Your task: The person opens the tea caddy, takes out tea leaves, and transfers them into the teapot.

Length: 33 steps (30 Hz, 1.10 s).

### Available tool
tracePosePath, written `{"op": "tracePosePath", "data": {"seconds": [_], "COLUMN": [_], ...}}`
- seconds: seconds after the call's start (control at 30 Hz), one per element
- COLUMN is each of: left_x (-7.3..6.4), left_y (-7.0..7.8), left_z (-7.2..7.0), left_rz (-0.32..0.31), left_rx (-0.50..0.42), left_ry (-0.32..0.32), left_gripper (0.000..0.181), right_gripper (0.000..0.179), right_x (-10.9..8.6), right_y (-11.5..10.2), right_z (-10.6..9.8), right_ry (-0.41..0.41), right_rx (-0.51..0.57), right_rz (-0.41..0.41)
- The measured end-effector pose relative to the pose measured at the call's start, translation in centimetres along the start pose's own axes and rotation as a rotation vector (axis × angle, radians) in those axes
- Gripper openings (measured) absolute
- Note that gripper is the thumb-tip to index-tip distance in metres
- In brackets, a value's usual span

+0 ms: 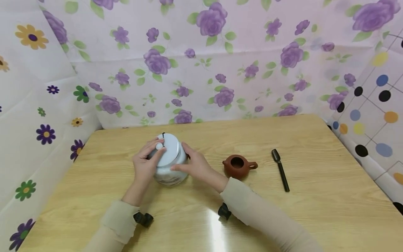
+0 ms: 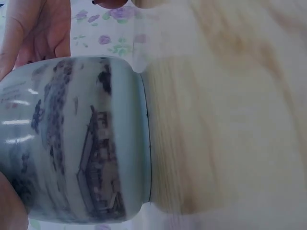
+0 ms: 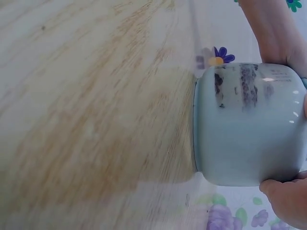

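A pale blue-white ceramic jar [image 1: 171,175] with a dark landscape painted on its side stands on the table. Its round lid [image 1: 170,154] is on top and carries a small white knob [image 1: 159,146]. My left hand [image 1: 146,161] reaches over the lid, thumb and fingers on either side of the knob. From the right, my right hand [image 1: 198,166] grips the jar's side between thumb and fingers. The left wrist view shows the painted houses on the jar [image 2: 96,148]; in the right wrist view the jar's plainer side [image 3: 249,134] faces me.
A small brown clay teapot [image 1: 237,167], its top uncovered, sits just right of my right hand. Farther right lies a dark scoop [image 1: 280,169] with a long handle. The wooden table [image 1: 315,210] meets floral cloth [image 1: 220,77] at the back.
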<state>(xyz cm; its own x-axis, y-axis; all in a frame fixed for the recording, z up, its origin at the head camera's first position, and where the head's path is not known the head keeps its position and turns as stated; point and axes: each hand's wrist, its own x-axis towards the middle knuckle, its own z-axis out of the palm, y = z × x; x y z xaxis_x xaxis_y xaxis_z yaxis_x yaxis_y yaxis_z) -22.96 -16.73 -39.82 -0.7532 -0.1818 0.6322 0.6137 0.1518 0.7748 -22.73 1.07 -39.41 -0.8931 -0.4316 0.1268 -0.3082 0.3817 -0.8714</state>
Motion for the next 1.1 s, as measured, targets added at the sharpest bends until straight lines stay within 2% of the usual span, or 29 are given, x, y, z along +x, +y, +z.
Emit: {"op": "tracePosePath", "data": {"seconds": [0.13,0.23,0.57,0.83,1.1], "left_x": [0.0,0.4,1.5,1.4,0.6], "left_y": [0.3,1.0,3.2,4.5,6.1], "left_z": [-0.1,-0.4,-2.3,-4.4,-6.3], "left_rz": [-0.088,-0.123,-0.182,-0.247,-0.261], "left_rx": [0.018,0.021,0.007,0.017,0.061], "left_ry": [0.002,0.009,0.036,0.075,0.128], "left_gripper": [0.025,0.024,0.025,0.022,0.021], "right_gripper": [0.094,0.094,0.093,0.094,0.093], "right_x": [-0.2,0.0,-0.1,0.0,0.1], "right_y": [0.1,0.1,0.1,0.2,0.2], "right_z": [-0.1,-0.1,0.0,-0.1,0.0], "right_ry": [-0.006,-0.020,0.000,-0.002,0.019], "right_rx": [0.026,0.042,0.037,0.044,0.035], "right_rz": [-0.003,-0.009,0.001,0.031,0.030]}}
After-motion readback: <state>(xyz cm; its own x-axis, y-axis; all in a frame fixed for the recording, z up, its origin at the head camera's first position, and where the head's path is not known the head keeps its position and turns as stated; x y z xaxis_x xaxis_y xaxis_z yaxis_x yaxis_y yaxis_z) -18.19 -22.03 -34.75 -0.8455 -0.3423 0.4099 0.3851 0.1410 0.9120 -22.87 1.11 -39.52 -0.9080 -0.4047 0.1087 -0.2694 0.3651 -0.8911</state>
